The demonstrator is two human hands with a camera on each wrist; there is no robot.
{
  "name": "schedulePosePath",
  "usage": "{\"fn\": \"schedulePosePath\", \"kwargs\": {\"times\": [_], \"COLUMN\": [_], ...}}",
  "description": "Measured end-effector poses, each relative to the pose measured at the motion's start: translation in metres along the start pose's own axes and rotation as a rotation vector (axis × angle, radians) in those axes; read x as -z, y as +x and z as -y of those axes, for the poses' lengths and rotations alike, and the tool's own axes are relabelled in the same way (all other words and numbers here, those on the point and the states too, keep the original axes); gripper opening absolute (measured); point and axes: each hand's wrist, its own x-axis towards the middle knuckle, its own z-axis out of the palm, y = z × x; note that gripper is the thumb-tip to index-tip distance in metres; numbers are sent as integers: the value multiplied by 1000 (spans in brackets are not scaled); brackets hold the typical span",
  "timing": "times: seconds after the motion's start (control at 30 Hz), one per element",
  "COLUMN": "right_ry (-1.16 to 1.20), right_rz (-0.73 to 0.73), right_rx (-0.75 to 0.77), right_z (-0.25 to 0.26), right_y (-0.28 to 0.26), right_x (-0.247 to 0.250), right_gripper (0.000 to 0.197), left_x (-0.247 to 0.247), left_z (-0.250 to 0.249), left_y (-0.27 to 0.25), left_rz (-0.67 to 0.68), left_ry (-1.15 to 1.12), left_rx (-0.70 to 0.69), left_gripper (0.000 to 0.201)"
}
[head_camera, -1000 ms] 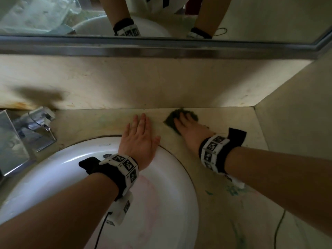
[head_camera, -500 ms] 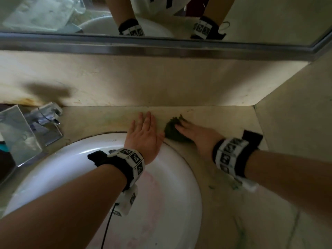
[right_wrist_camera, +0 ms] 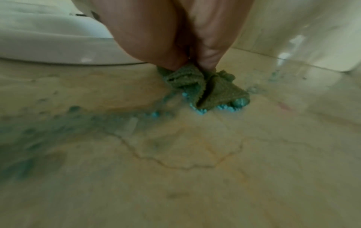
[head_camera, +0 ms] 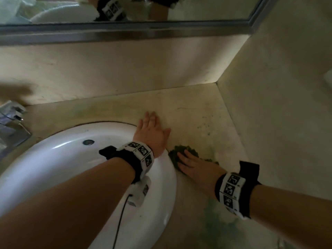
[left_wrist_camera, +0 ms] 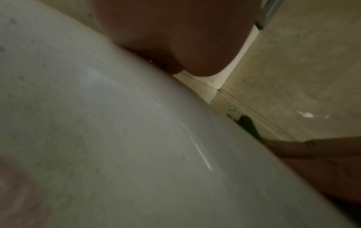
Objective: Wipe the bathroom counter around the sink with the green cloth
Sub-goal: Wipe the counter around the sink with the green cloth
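Note:
The green cloth (head_camera: 181, 152) lies bunched on the beige counter (head_camera: 206, 121) just right of the white sink (head_camera: 75, 159). My right hand (head_camera: 193, 162) presses flat on it with straight fingers. In the right wrist view the cloth (right_wrist_camera: 203, 88) pokes out from under my palm (right_wrist_camera: 175, 30), with blue residue at its edge. My left hand (head_camera: 151, 132) rests flat, fingers straight, half on the sink rim and half on the counter, just left of the cloth. The left wrist view shows my palm (left_wrist_camera: 175, 35) on the sink rim (left_wrist_camera: 117, 123).
A chrome faucet (head_camera: 12, 121) stands at the far left behind the sink. The backsplash wall (head_camera: 125, 69) and a mirror frame (head_camera: 125, 31) run along the back. A side wall (head_camera: 278, 105) closes the counter on the right. Green-blue smears (head_camera: 219, 221) mark the near counter.
My right hand has dragged the cloth from the back of the counter toward me along the sink's right rim. The left hand stays flat in about the same spot.

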Motion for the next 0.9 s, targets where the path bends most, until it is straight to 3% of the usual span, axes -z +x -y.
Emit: {"fn": "schedulePosePath", "kwargs": {"times": [0.07, 0.27, 0.37, 0.47, 0.63, 0.73, 0.9], "right_ry": [100, 559, 563, 456, 406, 309, 157], "right_rz": [-31, -491, -544, -474, -399, -355, -351], "right_rx": [-37, -334, -538, -641, -616, -480, -234], "right_z": [4, -29, -80, -126, -150, -152, -87], "right_y": [-10, -27, -30, -9, 40, 55, 38], "right_x": [-6, 16, 24, 26, 29, 56, 38], "right_gripper": [62, 72, 76, 74, 82, 87, 79], "left_x": [-4, -5, -4, -8, -10, -12, -9], "left_z": [-7, -2, -1, 0, -2, -3, -3], "left_y": [0, -1, 0, -1, 1, 2, 1], "left_rz": [-5, -18, -21, -34, -53, -63, -42], "left_ry": [24, 40, 62, 97, 110, 126, 106], "left_rx": [21, -19, -35, -36, -30, -14, -3], "left_gripper": [70, 69, 68, 68, 68, 68, 69]}}
